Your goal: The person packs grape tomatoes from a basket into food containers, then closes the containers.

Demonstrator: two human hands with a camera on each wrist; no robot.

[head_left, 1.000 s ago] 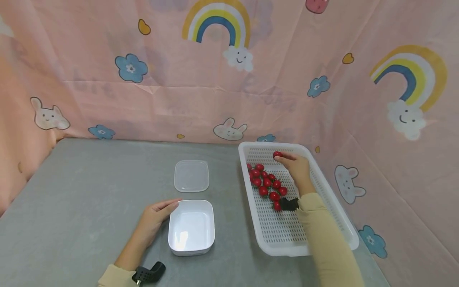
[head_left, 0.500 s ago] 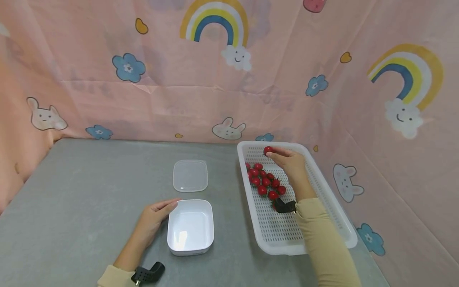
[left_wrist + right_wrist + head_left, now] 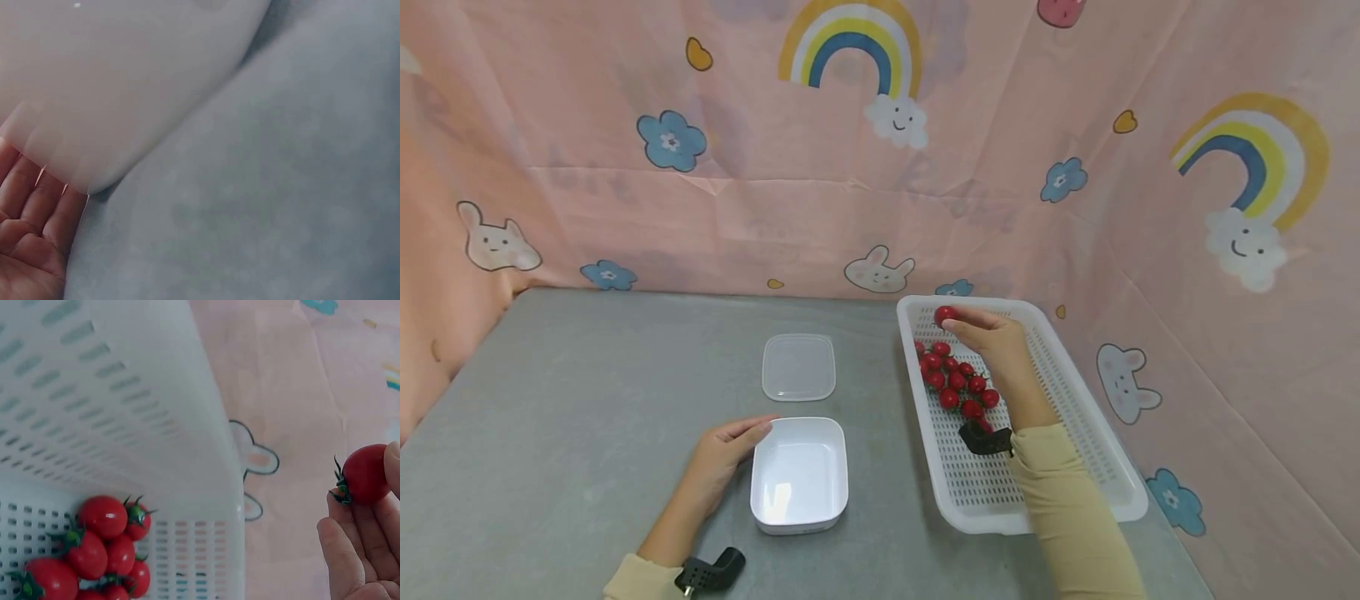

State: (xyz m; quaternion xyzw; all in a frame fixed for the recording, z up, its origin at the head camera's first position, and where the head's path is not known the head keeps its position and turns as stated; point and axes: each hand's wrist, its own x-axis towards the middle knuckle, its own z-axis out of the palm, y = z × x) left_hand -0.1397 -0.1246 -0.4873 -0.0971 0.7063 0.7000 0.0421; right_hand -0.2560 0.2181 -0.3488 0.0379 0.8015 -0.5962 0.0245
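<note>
In the head view my right hand [image 3: 1000, 350] pinches a red cherry tomato [image 3: 944, 316] between thumb and fingertips, raised over the far end of a white slotted basket [image 3: 1052, 342]. The right wrist view shows this tomato [image 3: 365, 475] with its green stem end turned outward. Below lie several more cherry tomatoes [image 3: 957, 381], bunched toward the basket's left side. My left hand [image 3: 722, 458] rests against the back left corner of a white square box [image 3: 800, 471] with nothing inside. Its fingers [image 3: 40, 194] reach fairly straight to the box's outer wall [image 3: 125, 81].
A clear flat lid [image 3: 799, 367] lies on the grey table [image 3: 587, 400] behind the box. Pink patterned cloth [image 3: 737, 208] hangs behind and at the sides. A black wrist camera [image 3: 985, 438] on the right wrist covers part of the tomatoes.
My right hand has moved left above the basket, carrying the tomato toward its far left corner. The left hand and the box have stayed in place.
</note>
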